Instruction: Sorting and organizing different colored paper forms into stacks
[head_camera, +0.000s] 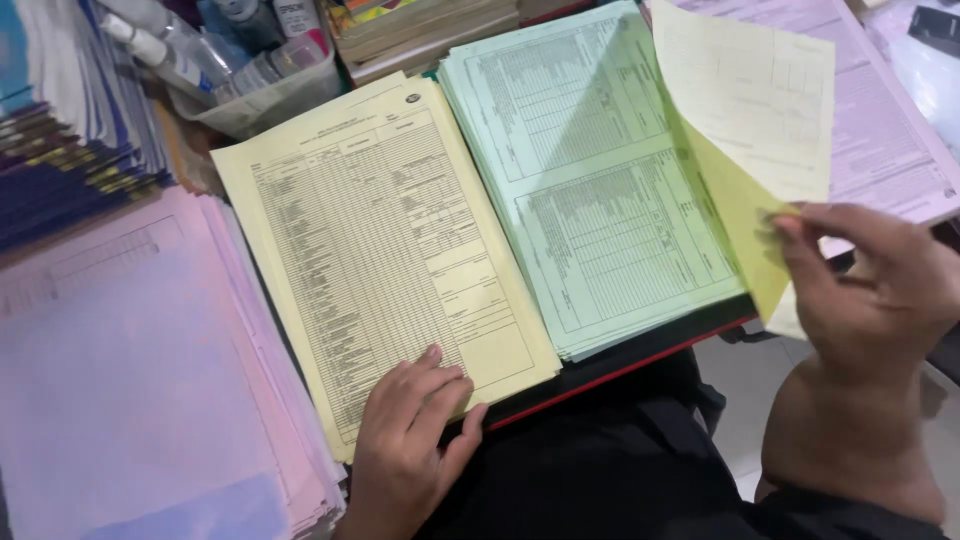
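Hands on paperwork, both bare. Right hand (870, 290) raised at the right edge of the desk, thumb and fingers pinched shut on the lower corner of a loose yellow sheet (745, 120); the sheet is lifted clear and curling in the air above the green stack (590, 190), not touching it. Left hand (415, 420) lies flat and relaxed, fingers spread, pressing the bottom edge of the yellow stack (380, 250); it grips nothing, only holds the pile down.

Progress, as a judgement: sorting or collating looks partway through. Yellow and green stacks are each many sheets deep and squared up side by side on a dark board with a red edge (640, 365); the one lifted sheet is not yet laid on either pile. How many sheets remain cannot be told.

Outward from there: pink stack (130, 360) just left of the yellow one, more pink forms (880, 130) at the upper right, partly under the lifted sheet. Dark-spined booklets (60, 150) fanned at the far left. Clear tub of small bottles (240, 70) at the top, beside a pile of books (420, 30).
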